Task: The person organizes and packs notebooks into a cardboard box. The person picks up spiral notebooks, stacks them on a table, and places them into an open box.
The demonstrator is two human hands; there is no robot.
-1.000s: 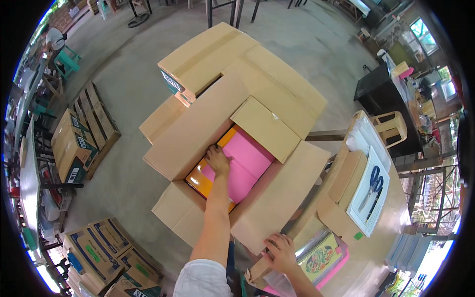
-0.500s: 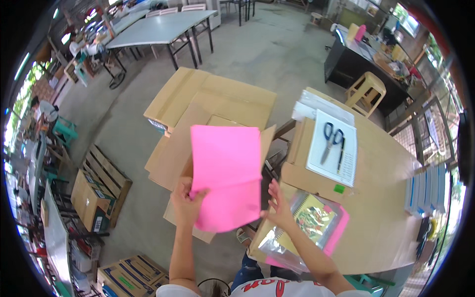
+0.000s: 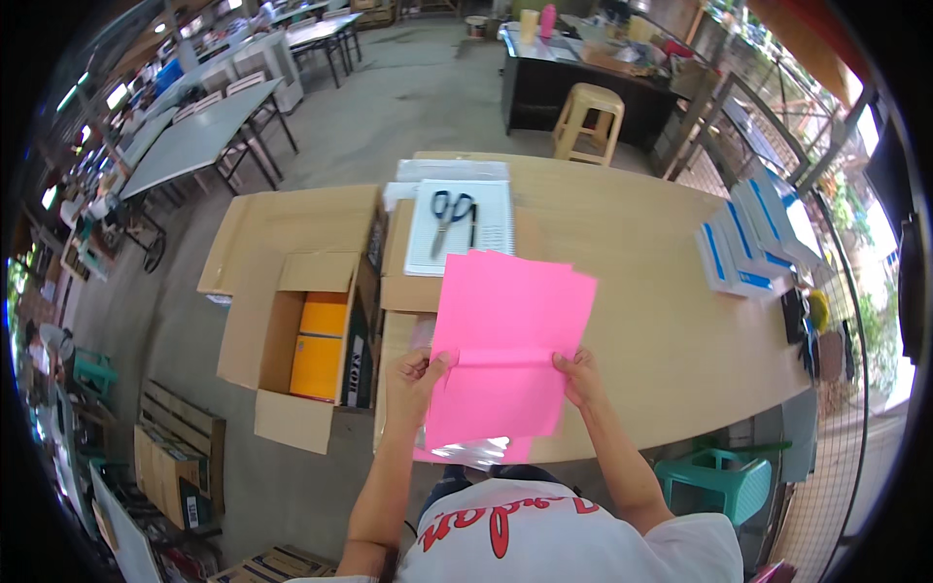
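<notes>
Between both hands I hold several bright pink paper sheets above the near side of the table, with a crease running across them. My left hand pinches their left edge between thumb and fingers. My right hand grips the right edge at about the same height. The sheets' top edges fan slightly apart. Beneath them, a clear plastic sleeve and more pink paper show only in part. Just beyond lies a spiral notebook on a flat cardboard box, with dark-handled scissors and a black pen on top.
Left of the wooden table, an open carton holds orange-yellow items. White-and-blue boxes are stacked at the table's right end. A green stool stands near right, a beige stool beyond the far edge.
The pink sheets have moved rightward from over the carton to over the table, uncovering the carton's contents. My right hand, apart from them before, now grips their right edge. The view has turned right.
</notes>
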